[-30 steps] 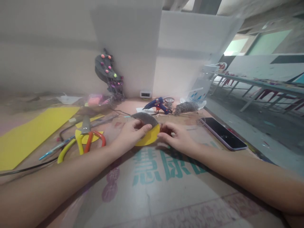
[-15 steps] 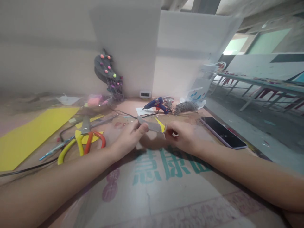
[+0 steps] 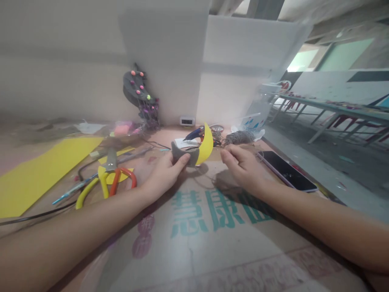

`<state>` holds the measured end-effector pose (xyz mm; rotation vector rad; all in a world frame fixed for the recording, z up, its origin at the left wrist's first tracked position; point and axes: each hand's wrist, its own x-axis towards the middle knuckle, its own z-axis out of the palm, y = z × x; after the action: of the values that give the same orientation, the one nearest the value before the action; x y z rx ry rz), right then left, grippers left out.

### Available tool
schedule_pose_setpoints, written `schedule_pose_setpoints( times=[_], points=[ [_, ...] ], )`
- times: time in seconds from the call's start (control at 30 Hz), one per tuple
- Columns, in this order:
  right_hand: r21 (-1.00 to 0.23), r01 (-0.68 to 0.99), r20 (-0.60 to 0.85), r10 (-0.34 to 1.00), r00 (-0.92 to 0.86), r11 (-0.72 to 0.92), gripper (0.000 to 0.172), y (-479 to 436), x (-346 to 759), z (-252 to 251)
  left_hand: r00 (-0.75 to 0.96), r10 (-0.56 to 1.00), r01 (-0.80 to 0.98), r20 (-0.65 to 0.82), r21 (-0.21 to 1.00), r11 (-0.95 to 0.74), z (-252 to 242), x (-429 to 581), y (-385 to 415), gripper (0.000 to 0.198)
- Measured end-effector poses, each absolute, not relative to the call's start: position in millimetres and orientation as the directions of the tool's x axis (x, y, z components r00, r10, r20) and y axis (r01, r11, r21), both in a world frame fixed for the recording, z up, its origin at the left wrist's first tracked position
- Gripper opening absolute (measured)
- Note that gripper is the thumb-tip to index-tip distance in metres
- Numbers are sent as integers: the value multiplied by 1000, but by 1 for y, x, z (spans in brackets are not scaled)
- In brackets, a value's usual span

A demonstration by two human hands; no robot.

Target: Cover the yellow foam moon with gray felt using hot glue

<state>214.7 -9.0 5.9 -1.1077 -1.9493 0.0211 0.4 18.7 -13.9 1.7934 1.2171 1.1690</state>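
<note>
My left hand [image 3: 165, 172] pinches a curved craft piece, grey felt [image 3: 186, 155] on one side and yellow foam [image 3: 206, 145] on the other, and holds it upright above the cardboard. My right hand [image 3: 243, 166] hovers just right of the piece, apart from it, its fingers loosely curled and holding nothing. The piece hides part of the blue glue gun [image 3: 194, 133] behind it.
Scissors with yellow and red handles [image 3: 106, 178] lie to the left beside a yellow foam sheet [image 3: 39, 170]. A phone [image 3: 287, 170] lies at the right. Grey twine [image 3: 240, 137] sits behind. A grey ornament with coloured beads [image 3: 138, 91] leans on the wall. Printed cardboard [image 3: 206, 227] covers the table.
My right hand let go of the piece and drew back to the right. My left hand turned the piece upright, so the yellow side now faces right.
</note>
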Motion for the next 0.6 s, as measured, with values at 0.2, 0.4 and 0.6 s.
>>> schedule_pose_setpoints(
  times=[0.2, 0.4, 0.6],
  points=[
    [-658, 575, 509, 850, -137, 486, 16, 13, 215, -16, 188, 937, 387, 295, 854, -346, -14, -1, 20, 26],
    [-769, 454, 430, 889, -154, 451, 22, 9, 212, -15, 257, 920, 288, 295, 886, -364, -20, 0, 23, 29],
    [-837, 430, 311, 941, -135, 339, 33, 8, 213, -14, 273, 919, 259, 283, 899, -354, -20, -2, 24, 33]
  ],
)
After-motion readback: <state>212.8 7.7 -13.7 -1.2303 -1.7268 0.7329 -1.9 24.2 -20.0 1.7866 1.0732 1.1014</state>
